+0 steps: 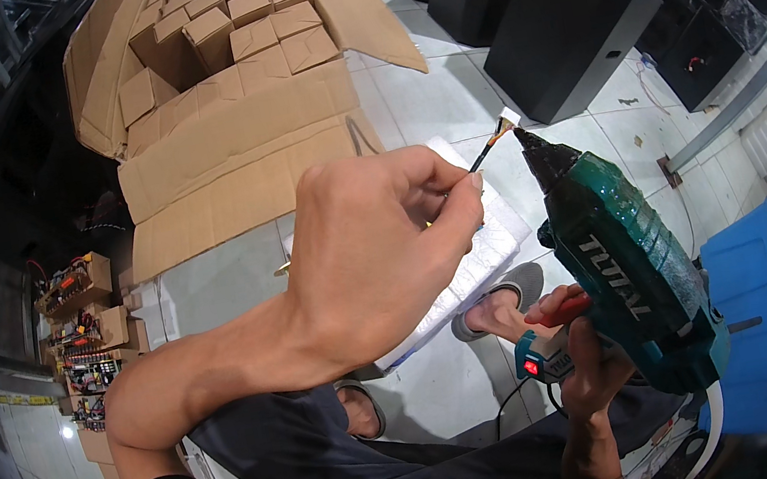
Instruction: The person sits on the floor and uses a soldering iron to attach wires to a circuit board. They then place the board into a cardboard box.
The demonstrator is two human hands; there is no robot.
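My left hand (369, 242) is closed in the middle of the view, thumb and fingers pinching a thin dark cable (483, 156). At the cable's upper end, short coloured wires run into a small white connector (510, 116). On the right, my right hand (594, 377) is wrapped round the handle of a teal hot glue gun (621, 250), its index finger by the red trigger (559, 308). The gun's black nozzle (541, 152) points up and left, its tip close beside the connector; whether they touch I cannot tell. My left fist hides the cable's lower part.
Behind a white wrapped block (483, 258) by my feet lies an open carton (241, 177) of small brown boxes. Circuit boards (80, 336) are stacked at left. Black cabinets (559, 17) stand far right, a blue and white appliance (746, 280) nearer. A white glue stick (716, 417) trails from the gun.
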